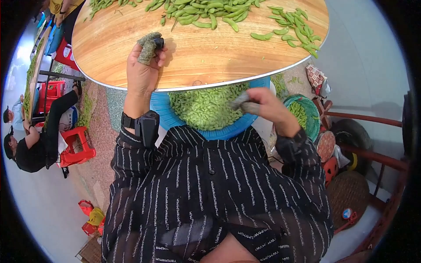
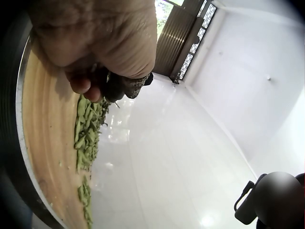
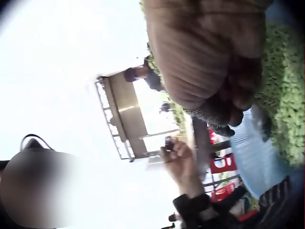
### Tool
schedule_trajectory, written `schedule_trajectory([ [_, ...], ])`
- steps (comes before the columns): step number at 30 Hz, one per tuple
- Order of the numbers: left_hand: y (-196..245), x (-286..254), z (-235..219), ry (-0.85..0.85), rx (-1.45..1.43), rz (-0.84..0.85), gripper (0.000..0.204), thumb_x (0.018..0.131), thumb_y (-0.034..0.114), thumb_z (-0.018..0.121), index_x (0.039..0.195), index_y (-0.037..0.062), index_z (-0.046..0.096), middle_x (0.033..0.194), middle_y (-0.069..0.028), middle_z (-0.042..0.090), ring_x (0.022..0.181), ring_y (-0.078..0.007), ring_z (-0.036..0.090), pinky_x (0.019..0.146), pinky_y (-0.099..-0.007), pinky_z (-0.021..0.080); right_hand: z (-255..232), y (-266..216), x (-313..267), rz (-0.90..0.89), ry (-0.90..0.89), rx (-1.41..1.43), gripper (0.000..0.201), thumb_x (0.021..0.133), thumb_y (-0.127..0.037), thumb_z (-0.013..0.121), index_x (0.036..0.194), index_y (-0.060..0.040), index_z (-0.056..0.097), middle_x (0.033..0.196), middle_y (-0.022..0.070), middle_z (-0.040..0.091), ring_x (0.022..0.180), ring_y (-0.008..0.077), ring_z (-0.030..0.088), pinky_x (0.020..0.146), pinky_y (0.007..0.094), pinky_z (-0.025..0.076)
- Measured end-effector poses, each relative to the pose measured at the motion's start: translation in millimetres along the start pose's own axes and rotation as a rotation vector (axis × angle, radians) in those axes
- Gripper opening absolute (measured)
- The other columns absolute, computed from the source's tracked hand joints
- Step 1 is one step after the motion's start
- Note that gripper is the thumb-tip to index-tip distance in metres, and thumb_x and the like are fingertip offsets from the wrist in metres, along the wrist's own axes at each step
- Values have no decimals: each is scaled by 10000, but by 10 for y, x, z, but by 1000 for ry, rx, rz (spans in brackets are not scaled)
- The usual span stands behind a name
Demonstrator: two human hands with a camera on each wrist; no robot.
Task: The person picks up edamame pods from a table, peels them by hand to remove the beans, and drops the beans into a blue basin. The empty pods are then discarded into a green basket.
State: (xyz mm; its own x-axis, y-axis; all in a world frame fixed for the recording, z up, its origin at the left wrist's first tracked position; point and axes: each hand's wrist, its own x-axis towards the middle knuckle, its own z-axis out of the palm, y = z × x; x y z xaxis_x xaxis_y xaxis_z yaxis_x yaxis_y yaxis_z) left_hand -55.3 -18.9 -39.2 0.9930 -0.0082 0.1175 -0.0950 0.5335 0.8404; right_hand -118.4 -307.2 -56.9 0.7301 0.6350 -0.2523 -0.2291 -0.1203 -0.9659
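Note:
My left hand [image 1: 144,72] is raised over the near left part of the round wooden table [image 1: 206,70]. Grey-green cloth covers wrap its thumb and a finger, and its fingers curl round a small black object [image 1: 158,43] whose kind I cannot tell. To the right, my right hand [image 1: 268,106] hovers at the right side of a blue basin [image 1: 158,105] full of shelled green beans [image 1: 206,107]. It has grey covers on its thumb and a finger; the fingers are curled, with nothing visible between them. Green bean pods [image 1: 206,11] lie heaped across the table's far side.
More pods [image 1: 298,30] lie at the table's right. A green basket [image 1: 313,116] with beans stands right of the basin. Red stools [image 1: 79,144] and a seated person in black [image 1: 33,147] are at the left. A red-brown rail [image 1: 364,118] runs at the right.

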Motion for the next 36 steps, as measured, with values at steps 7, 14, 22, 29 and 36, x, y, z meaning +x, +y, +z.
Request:
schedule_trajectory([
  [7,-12,7,-15,0,47,-1,215,833,100,497,1019,-9,501,811,-118,576,616,-115,529,500,-189,396,-632,-679,-163,-249,555,-418,203,721,-107,636,891,-8,585,860,73,615,775,152,576,690,253,454],
  [14,2,3,20,4,27,1,203,834,98,494,1006,-9,508,802,-112,578,618,-113,526,499,-190,396,11,-738,-183,-516,226,-780,179,681,-20,530,859,-23,550,729,147,525,704,319,533,609,390,419],
  [22,15,-4,9,-21,31,10,197,837,97,492,1002,-10,511,798,-107,576,620,-110,525,499,-190,400,430,792,616,91,-292,-1131,292,666,-39,513,951,14,477,765,208,562,742,356,555,629,424,448],
  [29,-3,1,-9,-34,46,18,208,838,107,499,1008,-11,508,803,-99,577,625,-108,524,500,-189,402,1010,1017,1164,-22,-200,-1013,393,760,-24,386,1151,6,370,1023,294,445,807,390,533,711,424,442],
  [36,14,-11,44,-26,-21,17,226,826,110,520,1016,-10,500,808,-88,569,606,-106,511,483,-185,382,577,1239,1141,-631,191,-1320,328,734,-85,434,1045,-105,538,1093,182,453,944,380,485,813,491,386],
])
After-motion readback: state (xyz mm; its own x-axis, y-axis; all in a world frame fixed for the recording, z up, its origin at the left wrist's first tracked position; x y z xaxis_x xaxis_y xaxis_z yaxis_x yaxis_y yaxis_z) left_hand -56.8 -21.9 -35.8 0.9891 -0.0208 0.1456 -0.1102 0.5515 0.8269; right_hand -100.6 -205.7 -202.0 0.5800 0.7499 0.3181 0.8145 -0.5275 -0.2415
